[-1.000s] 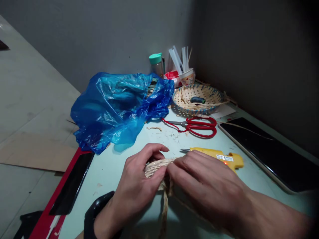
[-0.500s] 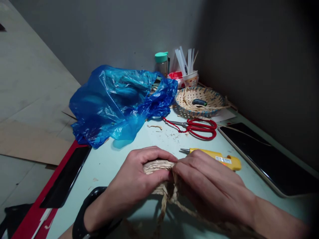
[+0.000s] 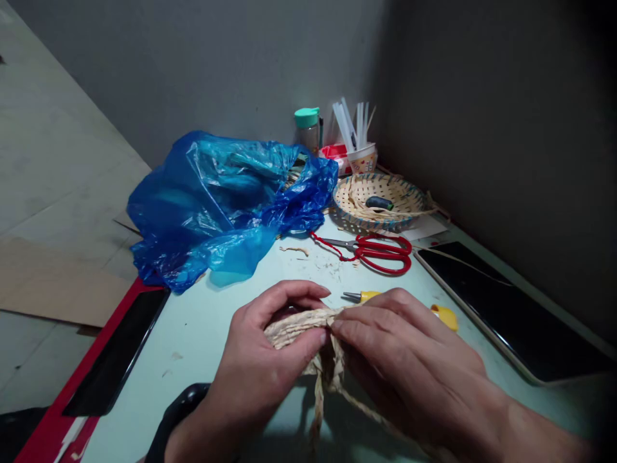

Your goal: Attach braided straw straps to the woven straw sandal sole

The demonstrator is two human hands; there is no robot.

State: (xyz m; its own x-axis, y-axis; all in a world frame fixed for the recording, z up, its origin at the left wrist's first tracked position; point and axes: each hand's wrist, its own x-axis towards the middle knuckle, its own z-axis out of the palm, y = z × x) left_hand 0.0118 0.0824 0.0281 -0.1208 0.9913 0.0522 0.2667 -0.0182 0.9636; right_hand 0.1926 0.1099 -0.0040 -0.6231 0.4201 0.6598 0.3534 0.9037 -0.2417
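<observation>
Between my hands is a thick, pale piece of braided straw-like cord [image 3: 294, 326], coiled in layered rows, with loose strands hanging below it. My left hand [image 3: 274, 347] is curled round its left side, thumb in front and fingers behind. My right hand [image 3: 400, 347] pinches the cord at its right side, near where a strand wraps down; the fingertips are partly hidden. Behind my right hand lies a yellow-handled tool [image 3: 369, 296] with a pointed metal tip, its middle covered by the hand.
Red-handled scissors [image 3: 385, 254] lie ahead. Behind them stands a woven basket [image 3: 347, 212] holding strands and a dark spool. A blue plastic bag [image 3: 193, 193] sits left. A tablet [image 3: 511, 308] lies right, a dark phone-like slab [image 3: 116, 354] left. A straw cup [image 3: 362, 157] and green-lidded bottle [image 3: 307, 125] stand at the back.
My left fingers have lifted and loosened a little, showing more of the coiled cord. The right hand keeps its pinch. The whole view has shifted slightly.
</observation>
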